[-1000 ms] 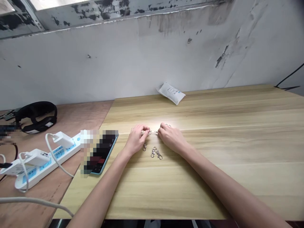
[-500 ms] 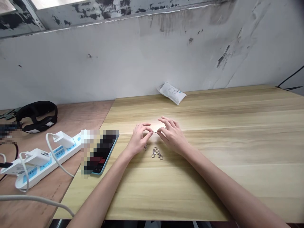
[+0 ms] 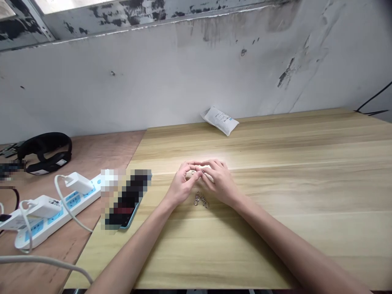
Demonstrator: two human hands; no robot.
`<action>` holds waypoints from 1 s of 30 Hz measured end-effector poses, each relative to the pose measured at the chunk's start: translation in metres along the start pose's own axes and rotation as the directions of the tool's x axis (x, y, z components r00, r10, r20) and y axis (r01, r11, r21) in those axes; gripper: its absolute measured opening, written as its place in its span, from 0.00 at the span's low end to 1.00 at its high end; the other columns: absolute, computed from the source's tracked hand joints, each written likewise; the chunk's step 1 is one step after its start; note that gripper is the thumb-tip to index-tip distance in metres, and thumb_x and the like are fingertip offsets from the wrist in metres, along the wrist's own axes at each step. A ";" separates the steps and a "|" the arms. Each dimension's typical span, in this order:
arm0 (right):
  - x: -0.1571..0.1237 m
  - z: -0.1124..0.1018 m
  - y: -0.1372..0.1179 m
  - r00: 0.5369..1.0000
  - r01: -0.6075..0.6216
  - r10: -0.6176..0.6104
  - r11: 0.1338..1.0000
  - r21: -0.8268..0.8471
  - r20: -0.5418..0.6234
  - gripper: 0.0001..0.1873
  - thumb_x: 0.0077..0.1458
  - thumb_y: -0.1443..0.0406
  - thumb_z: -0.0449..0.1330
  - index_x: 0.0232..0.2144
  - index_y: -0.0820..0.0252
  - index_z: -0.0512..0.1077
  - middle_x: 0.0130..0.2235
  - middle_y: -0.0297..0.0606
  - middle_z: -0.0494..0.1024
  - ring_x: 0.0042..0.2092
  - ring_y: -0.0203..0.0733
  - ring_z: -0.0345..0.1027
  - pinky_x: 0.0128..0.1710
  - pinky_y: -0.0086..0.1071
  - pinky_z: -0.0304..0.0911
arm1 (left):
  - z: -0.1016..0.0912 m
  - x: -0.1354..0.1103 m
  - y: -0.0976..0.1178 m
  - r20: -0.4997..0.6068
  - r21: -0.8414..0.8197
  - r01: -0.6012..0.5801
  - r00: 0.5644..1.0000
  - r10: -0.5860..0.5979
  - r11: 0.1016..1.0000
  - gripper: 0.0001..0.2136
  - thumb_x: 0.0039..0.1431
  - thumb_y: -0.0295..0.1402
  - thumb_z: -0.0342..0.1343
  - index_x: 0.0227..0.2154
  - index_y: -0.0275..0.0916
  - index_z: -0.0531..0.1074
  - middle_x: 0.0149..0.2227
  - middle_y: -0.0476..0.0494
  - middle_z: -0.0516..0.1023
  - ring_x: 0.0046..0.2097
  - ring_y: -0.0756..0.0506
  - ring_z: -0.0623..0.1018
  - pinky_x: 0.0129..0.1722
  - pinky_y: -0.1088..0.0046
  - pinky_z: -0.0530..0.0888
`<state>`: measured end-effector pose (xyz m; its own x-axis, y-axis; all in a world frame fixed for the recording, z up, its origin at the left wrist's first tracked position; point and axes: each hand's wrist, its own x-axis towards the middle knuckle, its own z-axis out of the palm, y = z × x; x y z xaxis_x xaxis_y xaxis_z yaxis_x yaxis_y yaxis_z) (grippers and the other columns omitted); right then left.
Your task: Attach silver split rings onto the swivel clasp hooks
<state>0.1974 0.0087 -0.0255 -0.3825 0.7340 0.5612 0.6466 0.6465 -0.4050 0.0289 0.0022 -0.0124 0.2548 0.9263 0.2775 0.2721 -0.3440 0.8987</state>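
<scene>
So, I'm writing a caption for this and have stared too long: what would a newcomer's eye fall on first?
Probably the left hand and right hand, fingertips together at a small metal piece over the middle of the wood-grain tabletop. Just nearer the viewer lie silver swivel clasps. After that, likely the white power strip at left and the white packet near the wall.

Over the wood-grain tabletop (image 3: pixel 306 196), our left hand (image 3: pixel 183 183) and right hand (image 3: pixel 223 183) meet at the fingertips, pinching a small metal piece (image 3: pixel 202 172). Two swivel clasps (image 3: pixel 197 200) lie nearer us; leftward are a smartphone (image 3: pixel 131 213) and a plugged-in power strip (image 3: pixel 73 200), and by the wall (image 3: pixel 153 81), a white packet (image 3: pixel 221 120).
</scene>
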 end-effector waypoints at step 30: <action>0.002 -0.007 0.005 0.996 -0.014 -0.023 0.921 0.390 0.091 0.16 0.66 0.58 0.51 0.30 0.59 0.71 0.31 0.38 0.76 0.35 0.40 0.66 0.39 0.35 0.59 | -0.023 0.001 0.013 0.030 0.237 -0.055 0.998 0.049 0.970 0.06 0.59 0.37 0.59 0.34 0.43 0.79 0.44 0.42 0.75 0.51 0.41 0.73 0.54 0.59 0.69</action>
<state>0.2050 0.0121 -0.0211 -0.4558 0.7345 0.5027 0.3427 0.6661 -0.6624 0.0118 0.0018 0.0073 0.2953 0.9033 0.3113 0.4701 -0.4210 0.7757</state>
